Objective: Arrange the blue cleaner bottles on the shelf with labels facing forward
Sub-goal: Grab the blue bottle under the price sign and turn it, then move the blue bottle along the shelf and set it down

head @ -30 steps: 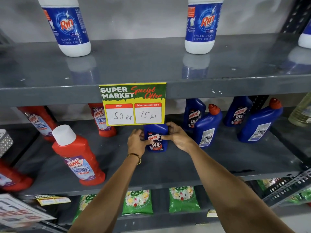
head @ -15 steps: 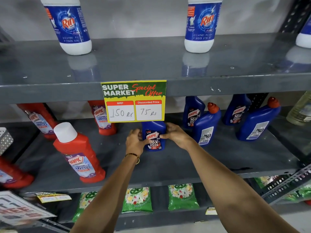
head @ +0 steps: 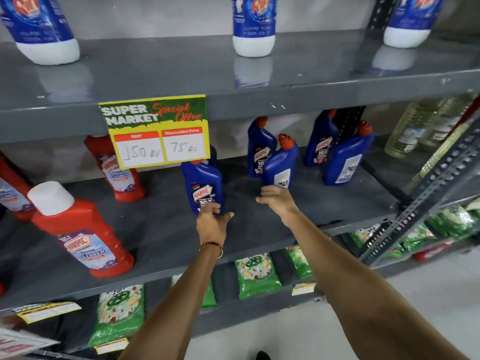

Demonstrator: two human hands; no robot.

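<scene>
The blue bottle (head: pixel 205 188) stands on the middle shelf (head: pixel 166 229), label forward. The left hand (head: pixel 211 222) touches its base with a loose, open grip. The right hand (head: pixel 278 201) is open just below a second blue bottle (head: pixel 281 167), label turned away. A price sign (head: pixel 155 131) hangs above.

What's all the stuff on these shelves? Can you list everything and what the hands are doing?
White bottles with blue labels: three, top shelf.
Offer sign: one, yellow and green, on the top shelf's edge.
Blue cleaner bottles: five, red caps, middle shelf; three show front labels, two show back labels.
Red cleaner bottles: at least three, middle shelf, left.
Clear bottles: pale, far right; count unclear.
Green packets: several, bottom shelf.
Shelf: grey metal.
Left hand: at the base of the front blue bottle.
Right hand: open, by a back-facing blue bottle.
</scene>
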